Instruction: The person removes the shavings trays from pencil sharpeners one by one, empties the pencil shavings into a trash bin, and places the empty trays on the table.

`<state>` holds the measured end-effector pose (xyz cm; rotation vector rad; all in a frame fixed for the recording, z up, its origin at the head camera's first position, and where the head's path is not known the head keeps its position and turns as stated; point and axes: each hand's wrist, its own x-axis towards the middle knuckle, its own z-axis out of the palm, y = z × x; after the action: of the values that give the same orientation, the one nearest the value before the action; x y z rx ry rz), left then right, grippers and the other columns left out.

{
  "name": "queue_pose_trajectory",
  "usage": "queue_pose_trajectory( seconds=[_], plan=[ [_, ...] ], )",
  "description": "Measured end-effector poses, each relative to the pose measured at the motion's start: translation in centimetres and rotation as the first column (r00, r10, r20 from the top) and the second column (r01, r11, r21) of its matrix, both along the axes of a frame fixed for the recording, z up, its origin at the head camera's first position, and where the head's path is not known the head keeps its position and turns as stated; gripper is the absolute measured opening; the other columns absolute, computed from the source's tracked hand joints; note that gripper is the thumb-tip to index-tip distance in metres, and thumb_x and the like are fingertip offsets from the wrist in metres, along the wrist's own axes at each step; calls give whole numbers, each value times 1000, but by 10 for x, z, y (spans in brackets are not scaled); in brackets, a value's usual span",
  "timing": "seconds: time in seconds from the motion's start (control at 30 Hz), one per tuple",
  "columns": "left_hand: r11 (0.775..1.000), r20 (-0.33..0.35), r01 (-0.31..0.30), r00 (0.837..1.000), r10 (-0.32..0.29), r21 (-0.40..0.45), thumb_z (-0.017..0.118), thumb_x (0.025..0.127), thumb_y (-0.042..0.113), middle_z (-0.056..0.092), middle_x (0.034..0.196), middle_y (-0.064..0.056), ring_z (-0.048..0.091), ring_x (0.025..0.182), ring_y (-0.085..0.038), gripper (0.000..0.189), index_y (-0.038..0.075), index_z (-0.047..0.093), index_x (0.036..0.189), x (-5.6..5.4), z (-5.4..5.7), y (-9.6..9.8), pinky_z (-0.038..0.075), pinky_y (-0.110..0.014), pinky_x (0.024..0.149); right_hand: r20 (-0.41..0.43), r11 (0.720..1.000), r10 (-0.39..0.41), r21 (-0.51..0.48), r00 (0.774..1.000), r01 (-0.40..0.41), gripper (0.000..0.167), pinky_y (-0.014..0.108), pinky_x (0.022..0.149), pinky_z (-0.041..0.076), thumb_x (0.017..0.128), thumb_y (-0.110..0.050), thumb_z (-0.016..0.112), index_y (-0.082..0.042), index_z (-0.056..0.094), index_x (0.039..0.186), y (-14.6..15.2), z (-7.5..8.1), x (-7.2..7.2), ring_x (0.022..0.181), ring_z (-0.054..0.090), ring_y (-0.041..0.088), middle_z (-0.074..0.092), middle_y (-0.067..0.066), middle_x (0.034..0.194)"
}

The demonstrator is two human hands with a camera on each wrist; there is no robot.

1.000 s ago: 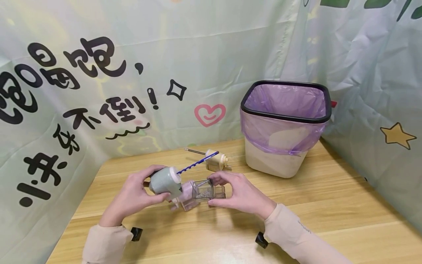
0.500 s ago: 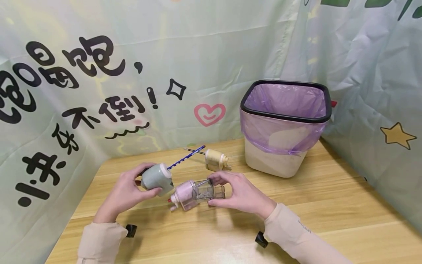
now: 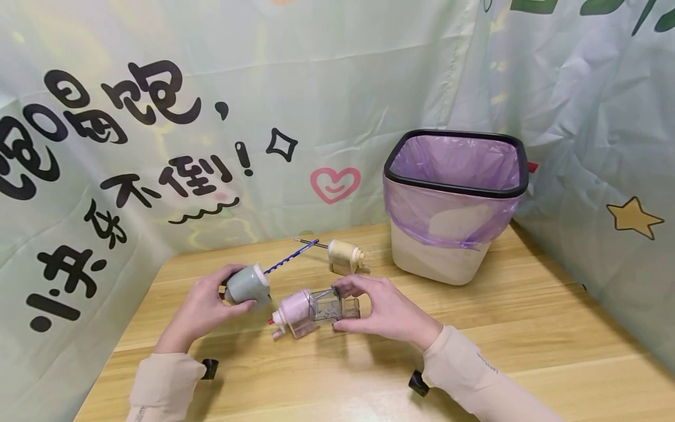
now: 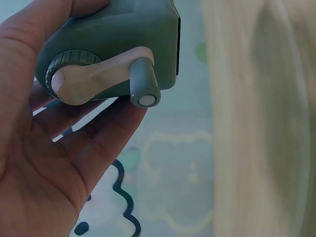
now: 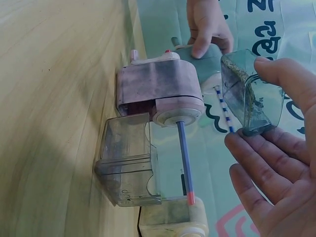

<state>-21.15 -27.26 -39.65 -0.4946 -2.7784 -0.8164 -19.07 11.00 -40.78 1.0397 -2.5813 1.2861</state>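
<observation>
In my left hand is a grey-green crank pencil sharpener, gripped around its body with a blue-striped pencil sticking out. Its crank handle faces the left wrist camera. My right hand pinches a clear shavings drawer between thumb and fingertips; grey shavings lie inside. Left of that hand, a pink pencil sharpener rests on the table, a pencil in its opening. The pink sharpener's clear drawer juts out from it.
A yellow pencil sharpener with a dark pencil lies behind, near the curtain. At the back right stands a bin with a purple liner and black rim. Printed cloth walls border the wooden table.
My left hand has carried the grey-green sharpener leftward, so it no longer overlaps the pink one in the head view. My right hand has kept its place and its hold.
</observation>
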Motion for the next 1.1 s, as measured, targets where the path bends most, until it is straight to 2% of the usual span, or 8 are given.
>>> queue_pose_trajectory(
  seconds=[0.2, 0.37, 0.5, 0.73, 1.1],
  plan=[
    [999, 21, -16, 1000, 17, -31, 95, 80, 26, 75, 118, -18, 69, 92, -24, 65, 12, 65, 137, -5, -11, -5, 56, -27, 67, -11, 1000, 0, 1, 1000, 0, 59, 39, 101, 60, 87, -49, 89, -21, 69, 135, 1, -3, -3, 110, 75, 20, 77, -11, 120],
    [998, 36, -24, 999, 26, -57, 95, 80, 29, 76, 116, -17, 68, 90, -22, 66, 10, 65, 136, -9, -19, -7, 55, -29, 69, -3, 1000, -2, -2, 1000, 2, 59, 40, 101, 60, 86, -47, 90, -21, 70, 134, 1, -4, -2, 110, 75, 20, 77, -12, 119],
    [997, 49, -24, 998, 28, -67, 96, 79, 29, 76, 115, -17, 69, 91, -23, 66, 9, 66, 134, -11, -22, -7, 56, -33, 71, 26, 1000, -9, -3, 1000, 9, 58, 41, 103, 59, 85, -43, 92, -21, 70, 134, 1, -2, -2, 112, 75, 19, 77, -13, 120],
    [997, 65, -22, 998, 27, -75, 96, 80, 26, 76, 115, -17, 70, 93, -24, 64, 5, 66, 133, -13, -24, -8, 58, -37, 75, 44, 1000, -2, -10, 999, 3, 57, 46, 105, 59, 84, -36, 93, -21, 69, 134, 1, 2, -3, 113, 75, 20, 79, -1, 124],
    [995, 73, -1, 997, 9, -102, 96, 79, 25, 77, 113, -15, 70, 91, -22, 62, 4, 67, 131, -14, -31, -12, 58, -37, 74, 48, 1000, 1, -2, 999, -1, 58, 43, 104, 59, 84, -37, 93, -20, 70, 134, 2, -1, -4, 113, 75, 17, 77, -12, 122]
  ],
)
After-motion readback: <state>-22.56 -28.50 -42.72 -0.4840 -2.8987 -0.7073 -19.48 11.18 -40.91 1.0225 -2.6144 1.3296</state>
